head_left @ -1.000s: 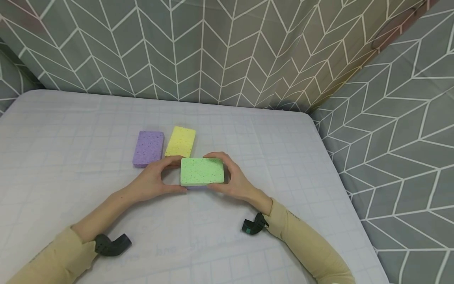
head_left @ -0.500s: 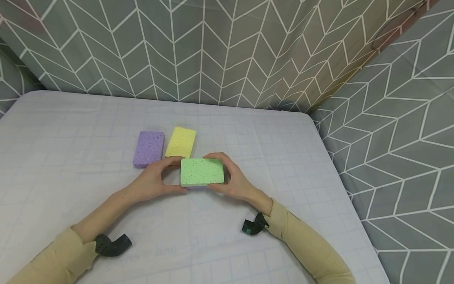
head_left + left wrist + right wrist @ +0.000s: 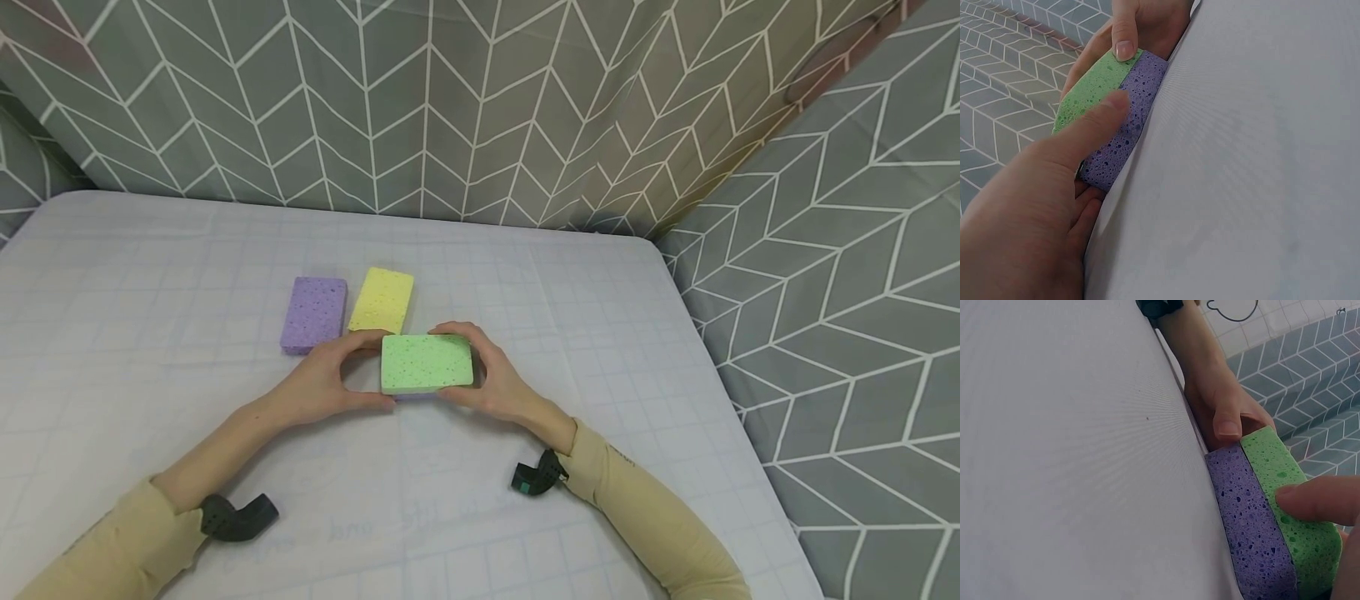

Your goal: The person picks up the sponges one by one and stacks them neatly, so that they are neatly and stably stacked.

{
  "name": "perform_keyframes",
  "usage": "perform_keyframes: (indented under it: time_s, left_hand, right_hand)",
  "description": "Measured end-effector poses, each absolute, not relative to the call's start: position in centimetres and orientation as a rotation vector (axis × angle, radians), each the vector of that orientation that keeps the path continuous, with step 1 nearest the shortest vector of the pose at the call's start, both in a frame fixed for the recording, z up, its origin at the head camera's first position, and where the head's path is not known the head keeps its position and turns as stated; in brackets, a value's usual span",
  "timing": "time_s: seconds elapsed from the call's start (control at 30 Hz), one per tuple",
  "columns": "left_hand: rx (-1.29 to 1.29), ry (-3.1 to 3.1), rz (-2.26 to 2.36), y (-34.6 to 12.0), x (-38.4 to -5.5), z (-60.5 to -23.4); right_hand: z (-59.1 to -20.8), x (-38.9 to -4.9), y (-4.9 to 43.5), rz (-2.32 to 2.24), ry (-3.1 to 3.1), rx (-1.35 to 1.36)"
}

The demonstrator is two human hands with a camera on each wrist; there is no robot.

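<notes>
In the head view a green sponge [image 3: 427,364] lies flat on top of a purple sponge [image 3: 1109,161], their edges nearly lined up. The left wrist view shows the lower sponge resting on the table. My left hand [image 3: 318,385] grips the purple sponge at the left end, thumb on the near side and fingers on the far side. From the right end, my right hand [image 3: 504,385] pinches the green sponge, its thumb pressed to the near side, as the right wrist view shows. Most of the lower sponge is hidden from above.
Behind the left hand lies another purple sponge [image 3: 313,312], with a yellow sponge [image 3: 382,298] to its right, slightly tilted. A white cloth with faint grid lines covers the table [image 3: 570,333]. Grey patterned curtains [image 3: 465,108] stand beyond the back and right edges.
</notes>
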State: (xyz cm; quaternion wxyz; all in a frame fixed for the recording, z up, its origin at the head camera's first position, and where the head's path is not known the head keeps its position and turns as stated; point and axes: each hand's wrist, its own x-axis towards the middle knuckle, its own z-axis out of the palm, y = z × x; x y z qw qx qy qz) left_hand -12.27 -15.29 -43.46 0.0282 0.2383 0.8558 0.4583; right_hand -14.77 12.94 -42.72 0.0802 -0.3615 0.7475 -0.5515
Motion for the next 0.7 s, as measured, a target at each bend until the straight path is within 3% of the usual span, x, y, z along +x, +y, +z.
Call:
perform_keyframes:
  time_s: [0.7]
  left_hand:
    - [0.712, 2.632, 1.407, -15.32, -12.22, -43.24]
  right_hand:
    - [-42.49, -14.62, 13.26, -1.573, 2.292, -0.979]
